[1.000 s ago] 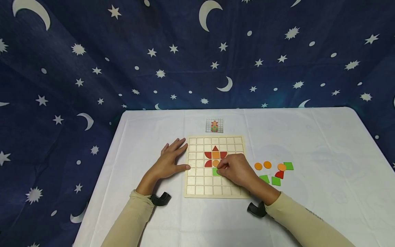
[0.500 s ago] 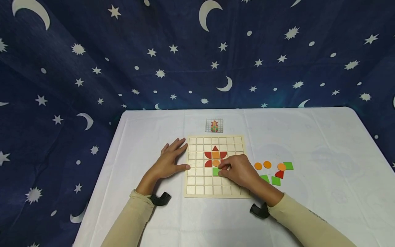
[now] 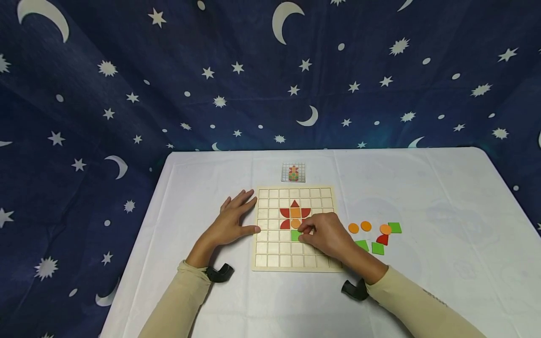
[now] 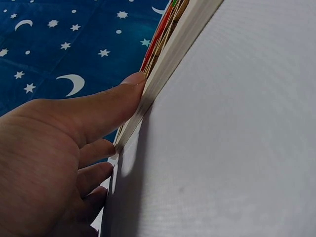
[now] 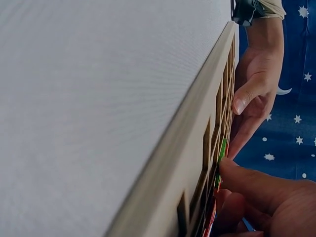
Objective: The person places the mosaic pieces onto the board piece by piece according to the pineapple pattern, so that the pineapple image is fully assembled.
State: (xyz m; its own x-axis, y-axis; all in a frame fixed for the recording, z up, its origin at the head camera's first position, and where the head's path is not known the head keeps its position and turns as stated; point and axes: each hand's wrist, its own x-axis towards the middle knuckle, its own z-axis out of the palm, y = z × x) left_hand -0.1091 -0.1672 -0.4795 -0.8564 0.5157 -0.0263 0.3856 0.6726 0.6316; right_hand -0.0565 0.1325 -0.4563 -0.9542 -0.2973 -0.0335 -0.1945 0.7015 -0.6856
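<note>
A light wooden grid board (image 3: 272, 259) lies on the white-covered table. At its left edge rests my left hand (image 3: 228, 220), fingers spread; in the left wrist view its thumb (image 4: 123, 98) touches the board's side. My right hand (image 3: 326, 234) reaches over the board, thumb and index finger pinching the right edge of a green square tile (image 3: 294, 235) in the middle column. Directly above that tile are an orange circle (image 3: 295, 224), an orange square (image 3: 295, 212) and a red triangle (image 3: 294, 203). Red quarter-circle tiles (image 3: 285, 224) flank them, one partly hidden by my right fingers.
Right of the board lie loose tiles: orange circles (image 3: 366, 226), green squares (image 3: 378, 248) and a red quarter circle (image 3: 382, 239). A small pattern card (image 3: 293, 172) lies behind the board. A dark blue cloth (image 3: 253, 84) with moons and stars hangs behind the table.
My right hand has shifted slightly to the right and shows more of the green square tile. The left hand and the board have stayed where they were.
</note>
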